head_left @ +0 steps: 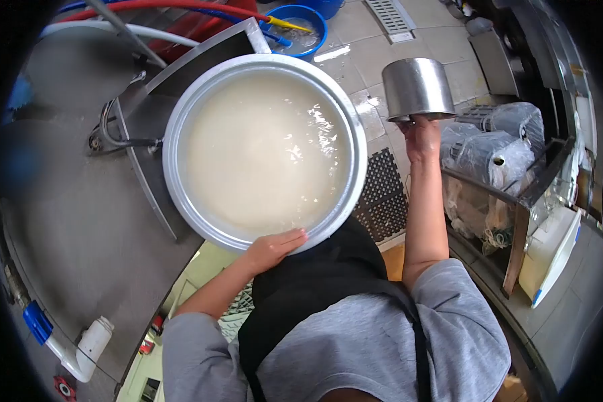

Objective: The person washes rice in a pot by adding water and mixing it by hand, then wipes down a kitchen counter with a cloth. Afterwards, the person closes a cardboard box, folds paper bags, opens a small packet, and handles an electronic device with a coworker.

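Beside worktop (53, 251) – resting left hand (273, 252), open and flat-fingered, on near rim of wide pot (357, 161) of cloudy liquid (254, 154). Gripping steel pan (419, 87) in right hand (423, 139) – might drop it if slippery, or slosh if pressing rim hard.

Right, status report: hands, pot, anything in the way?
Left hand on pot rim; right hand holding metal container. Pot holding cloudy liquid. Nothing visible over it.

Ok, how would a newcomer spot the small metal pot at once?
Start at the wide round basin of cloudy liquid that the left hand touches. Look right, to the right hand. It holds the small metal pot: silvery, straight-sided, far narrower than the basin.
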Motion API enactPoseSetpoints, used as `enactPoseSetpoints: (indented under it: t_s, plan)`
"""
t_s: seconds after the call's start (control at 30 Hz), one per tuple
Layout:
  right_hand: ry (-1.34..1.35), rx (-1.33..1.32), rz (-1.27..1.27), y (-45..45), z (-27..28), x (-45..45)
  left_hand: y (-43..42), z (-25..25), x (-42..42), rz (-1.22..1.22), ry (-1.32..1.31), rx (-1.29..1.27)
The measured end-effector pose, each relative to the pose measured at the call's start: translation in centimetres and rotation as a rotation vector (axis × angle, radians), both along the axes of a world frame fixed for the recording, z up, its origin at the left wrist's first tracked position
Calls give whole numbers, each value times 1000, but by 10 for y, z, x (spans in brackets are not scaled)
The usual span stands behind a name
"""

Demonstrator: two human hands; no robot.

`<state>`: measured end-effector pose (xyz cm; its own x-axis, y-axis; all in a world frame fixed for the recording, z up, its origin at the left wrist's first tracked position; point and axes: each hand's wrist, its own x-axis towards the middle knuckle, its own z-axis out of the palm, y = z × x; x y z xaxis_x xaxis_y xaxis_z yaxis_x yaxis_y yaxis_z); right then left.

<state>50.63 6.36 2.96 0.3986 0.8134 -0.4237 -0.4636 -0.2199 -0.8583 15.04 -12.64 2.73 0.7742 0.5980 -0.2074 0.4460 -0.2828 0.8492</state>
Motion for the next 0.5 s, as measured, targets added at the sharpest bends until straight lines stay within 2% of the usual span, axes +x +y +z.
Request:
enactPoseSetpoints:
  t_s: [0.17,0.23,0.37,0.47,0.5]
  plan:
    - [21,-23,-27,12,-2,-6,-13,10,-86,24,54,89]
    - [9,-32,-4,15,-15,3,-8,18,-116,4,157,175]
    - [13,-31,22,20,-18,7,18,19,-160,-66,286,368]
    - [-2,-25,10,23,-9,2,52,25,-174,55,449,479]
    - [-3,-26,14,24,-10,3,62,24,-175,29,490,500]
